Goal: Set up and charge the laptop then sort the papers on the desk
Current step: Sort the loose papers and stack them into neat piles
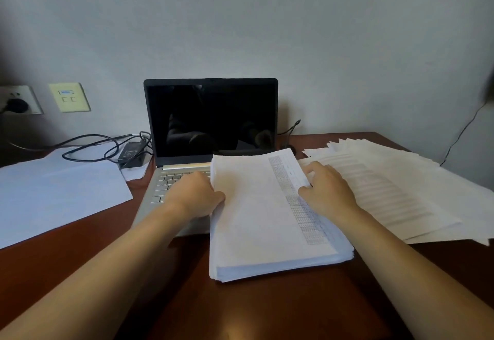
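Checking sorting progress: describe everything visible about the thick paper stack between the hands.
The thick paper stack is white, edges roughly squared, a printed table strip showing along its right side. It lies flat on the desk, its far left corner overlapping the laptop. The left hand and right hand hold its side edges.

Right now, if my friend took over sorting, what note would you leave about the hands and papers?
Left hand grips the left edge of the paper stack; right hand pinches its right edge.
The stack lies partly over the open laptop, screen dark.
Charger brick sits left of it; a plug is in the wall socket.
Done: laptop opened.
Left: fanned papers at right and loose sheets at left, unsorted.
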Demonstrator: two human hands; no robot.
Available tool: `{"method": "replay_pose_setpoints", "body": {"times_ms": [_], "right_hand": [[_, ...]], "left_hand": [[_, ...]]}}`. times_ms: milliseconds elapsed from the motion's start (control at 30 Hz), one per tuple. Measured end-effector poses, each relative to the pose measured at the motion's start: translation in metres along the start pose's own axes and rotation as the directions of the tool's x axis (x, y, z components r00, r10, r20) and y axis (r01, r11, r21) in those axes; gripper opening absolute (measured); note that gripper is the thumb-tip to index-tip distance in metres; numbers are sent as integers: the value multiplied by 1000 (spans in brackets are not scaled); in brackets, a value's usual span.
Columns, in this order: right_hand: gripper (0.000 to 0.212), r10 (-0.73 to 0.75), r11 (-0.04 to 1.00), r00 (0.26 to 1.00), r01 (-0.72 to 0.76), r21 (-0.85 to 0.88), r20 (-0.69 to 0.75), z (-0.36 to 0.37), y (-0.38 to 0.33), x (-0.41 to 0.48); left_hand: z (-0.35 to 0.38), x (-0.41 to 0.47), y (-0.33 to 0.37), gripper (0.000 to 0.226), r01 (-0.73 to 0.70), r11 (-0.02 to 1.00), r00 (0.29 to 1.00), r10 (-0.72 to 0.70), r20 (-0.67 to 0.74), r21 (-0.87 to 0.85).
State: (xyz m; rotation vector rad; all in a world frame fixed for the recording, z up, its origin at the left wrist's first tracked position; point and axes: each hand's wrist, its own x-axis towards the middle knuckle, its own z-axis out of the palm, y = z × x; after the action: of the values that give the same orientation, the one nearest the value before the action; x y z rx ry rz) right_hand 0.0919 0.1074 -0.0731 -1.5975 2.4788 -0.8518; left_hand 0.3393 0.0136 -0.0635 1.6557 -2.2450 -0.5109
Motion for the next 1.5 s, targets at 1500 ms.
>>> {"method": "replay_pose_setpoints", "body": {"times_ms": [1500], "right_hand": [[29, -822, 518, 509, 855, -36, 255, 201, -318, -25]], "left_hand": [[-135, -39, -298, 23, -149, 953, 975, 186, -119, 264]]}}
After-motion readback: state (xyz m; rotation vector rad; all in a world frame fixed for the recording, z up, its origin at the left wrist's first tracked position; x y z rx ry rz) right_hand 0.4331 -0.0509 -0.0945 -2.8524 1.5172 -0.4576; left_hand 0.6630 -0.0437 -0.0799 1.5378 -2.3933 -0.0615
